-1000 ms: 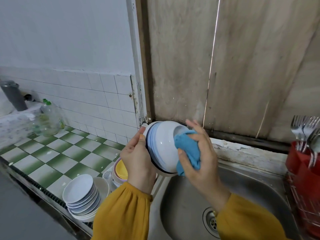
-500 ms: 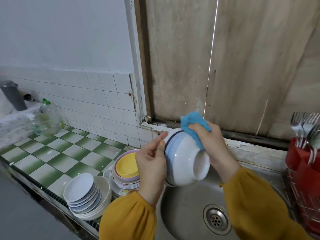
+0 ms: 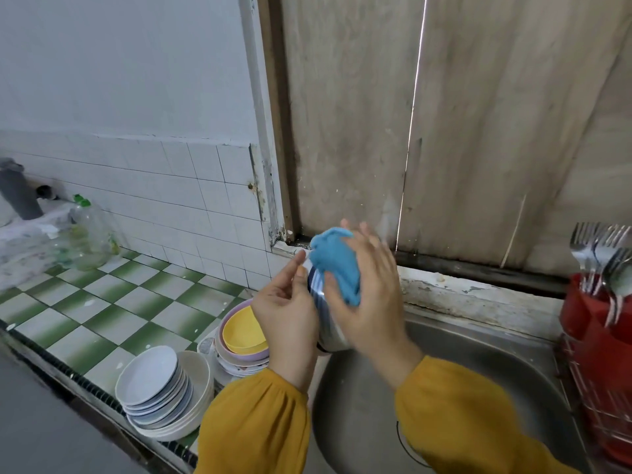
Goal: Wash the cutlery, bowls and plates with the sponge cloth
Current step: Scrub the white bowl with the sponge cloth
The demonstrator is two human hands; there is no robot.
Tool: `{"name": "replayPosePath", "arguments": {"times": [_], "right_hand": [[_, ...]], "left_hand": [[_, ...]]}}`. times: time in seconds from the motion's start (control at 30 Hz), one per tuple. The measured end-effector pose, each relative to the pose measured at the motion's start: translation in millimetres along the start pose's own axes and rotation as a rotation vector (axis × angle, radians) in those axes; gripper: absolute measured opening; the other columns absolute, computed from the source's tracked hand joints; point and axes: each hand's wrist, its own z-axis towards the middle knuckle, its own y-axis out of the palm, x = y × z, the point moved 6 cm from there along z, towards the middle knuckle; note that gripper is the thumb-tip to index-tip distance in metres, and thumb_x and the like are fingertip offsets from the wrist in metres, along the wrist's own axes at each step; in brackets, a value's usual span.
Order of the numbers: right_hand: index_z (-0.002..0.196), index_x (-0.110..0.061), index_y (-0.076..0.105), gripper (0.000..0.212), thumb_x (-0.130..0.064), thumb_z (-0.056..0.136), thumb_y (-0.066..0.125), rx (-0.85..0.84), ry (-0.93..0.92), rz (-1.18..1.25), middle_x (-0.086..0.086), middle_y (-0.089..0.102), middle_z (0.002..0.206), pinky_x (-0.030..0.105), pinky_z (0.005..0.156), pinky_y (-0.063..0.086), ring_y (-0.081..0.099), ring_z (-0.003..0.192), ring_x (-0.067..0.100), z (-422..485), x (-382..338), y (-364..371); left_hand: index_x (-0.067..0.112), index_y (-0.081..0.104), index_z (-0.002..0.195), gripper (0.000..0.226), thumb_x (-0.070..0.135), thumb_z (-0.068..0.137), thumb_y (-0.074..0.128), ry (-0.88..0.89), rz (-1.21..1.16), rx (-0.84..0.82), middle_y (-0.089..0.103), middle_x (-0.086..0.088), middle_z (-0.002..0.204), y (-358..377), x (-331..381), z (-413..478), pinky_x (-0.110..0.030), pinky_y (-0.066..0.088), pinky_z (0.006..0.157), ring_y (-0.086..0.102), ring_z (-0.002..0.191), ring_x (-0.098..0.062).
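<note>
Left grip (image 3: 287,309) clasps the bowl (image 3: 326,323), tipped on edge above the sink (image 3: 478,364). Right grip (image 3: 371,292) pinches the blue cloth (image 3: 337,265) by the thumb and presses it onto the bowl's outside. Stacked plates (image 3: 154,381) sit on the tiled tabletop (image 3: 102,302) left of the sink.

Glossy bowl (image 3: 323,323); soft cloth (image 3: 337,265); brushed steel sink (image 3: 496,364).
</note>
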Motion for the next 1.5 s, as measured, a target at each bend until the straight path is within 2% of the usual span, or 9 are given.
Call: {"name": "replayPosePath", "arguments": {"times": [0.23, 0.33, 0.47, 0.6, 0.77, 0.83, 0.97, 1.17, 1.5], "right_hand": [[0.139, -0.036, 0.031, 0.047, -0.040, 0.098, 0.053, 0.249, -0.115, 0.214, 0.006, 0.004, 0.163, 0.061, 0.116, 0.018, 0.006, 0.149, 0.037, -71.6, 11.8, 15.3], [0.142, -0.042, 0.025, 0.050, -0.041, 0.098, 0.050, 0.383, 0.110, 0.444, 0.029, 0.008, 0.156, 0.038, 0.119, 0.024, 0.015, 0.148, 0.032, -75.7, 15.5, 15.9], [0.132, -0.038, 0.039, 0.040, -0.035, 0.096, 0.056, 0.666, 0.750, 0.859, -0.015, 0.056, 0.128, 0.024, 0.102, 0.043, 0.056, 0.117, 0.002, -77.8, 30.8, 15.7], [0.110, -0.022, 0.061, 0.022, -0.022, 0.088, 0.060, 0.693, 1.258, 1.142, -0.001, 0.065, 0.097, 0.031, 0.073, 0.051, 0.061, 0.093, 0.018, -60.2, 68.4, 21.2], [0.085, -0.019, 0.060, 0.020, -0.035, 0.073, 0.056, 0.559, 1.180, 1.212, 0.003, 0.059, 0.077, 0.025, 0.059, 0.047, 0.058, 0.068, 0.019, -32.7, 78.3, 12.5], [0.079, -0.019, 0.056, 0.015, -0.028, 0.087, 0.047, 0.592, 1.102, 1.249, -0.002, 0.058, 0.067, 0.020, 0.052, 0.045, 0.057, 0.060, 0.014, -23.5, 82.3, 2.5], [0.075, -0.018, 0.059, 0.018, -0.035, 0.068, 0.058, 0.583, 0.899, 1.260, -0.002, 0.059, 0.071, 0.022, 0.056, 0.045, 0.059, 0.065, 0.014, -9.8, 86.2, -11.0], [0.058, -0.026, 0.072, 0.017, -0.029, 0.058, 0.055, 0.068, 0.343, 1.008, -0.015, 0.060, 0.056, 0.014, 0.052, 0.043, 0.056, 0.055, 0.000, 15.1, 48.0, -19.8], [0.118, -0.020, 0.050, 0.033, -0.021, 0.090, 0.067, -0.108, 0.609, 0.190, -0.009, 0.054, 0.101, 0.010, 0.065, 0.039, 0.054, 0.092, 0.012, 18.1, 49.5, 2.0]], "left_hand": [[0.014, 0.068, 0.095, 0.024, 0.002, 0.099, 0.048, -0.271, -0.276, 0.117, 0.070, -0.019, 0.107, -1.3, -14.7, 12.9, -0.048, 0.052, 0.095, 0.066, 0.096, -0.032], [0.012, 0.065, 0.099, 0.024, 0.004, 0.101, 0.043, -0.371, -0.394, 0.115, 0.070, -0.011, 0.100, 3.8, -23.5, 14.1, -0.049, 0.050, 0.096, 0.066, 0.091, -0.028], [0.010, 0.062, 0.107, 0.025, 0.005, 0.102, 0.038, -0.378, -0.455, 0.104, 0.071, -0.002, 0.089, 2.5, -28.9, 14.1, -0.042, 0.053, 0.089, 0.066, 0.080, -0.019], [0.015, 0.066, 0.101, 0.030, 0.003, 0.100, 0.039, -0.318, -0.398, 0.066, 0.071, -0.008, 0.097, -9.3, -30.2, 16.8, -0.047, 0.050, 0.093, 0.065, 0.089, -0.027], [0.014, 0.062, 0.090, 0.025, -0.001, 0.097, 0.045, -0.220, -0.148, -0.034, 0.062, -0.011, 0.096, -10.2, -16.9, 8.7, -0.028, 0.049, 0.060, 0.058, 0.067, -0.014], [0.014, 0.064, 0.090, 0.014, 0.007, 0.096, 0.053, -0.214, 0.033, -0.115, 0.067, -0.009, 0.101, -7.7, -6.8, 6.6, -0.034, 0.049, 0.070, 0.060, 0.077, -0.016], [0.022, 0.056, 0.128, 0.051, 0.056, 0.090, 0.051, -0.568, 0.266, -0.338, 0.053, -0.010, 0.130, -3.6, -9.8, 2.4, -0.061, 0.040, 0.100, 0.049, 0.122, -0.034], [0.017, 0.060, 0.122, 0.069, 0.071, 0.081, 0.049, -0.914, -0.016, -0.414, 0.064, -0.021, 0.121, 9.8, -28.3, 0.2, -0.061, 0.053, 0.077, 0.063, 0.104, -0.045], [0.036, 0.052, 0.125, 0.037, 0.051, 0.100, 0.029, -0.177, 0.133, -0.406, 0.065, -0.002, 0.111, 13.1, -0.2, 2.6, -0.047, 0.060, 0.071, 0.068, 0.097, -0.024]]}}
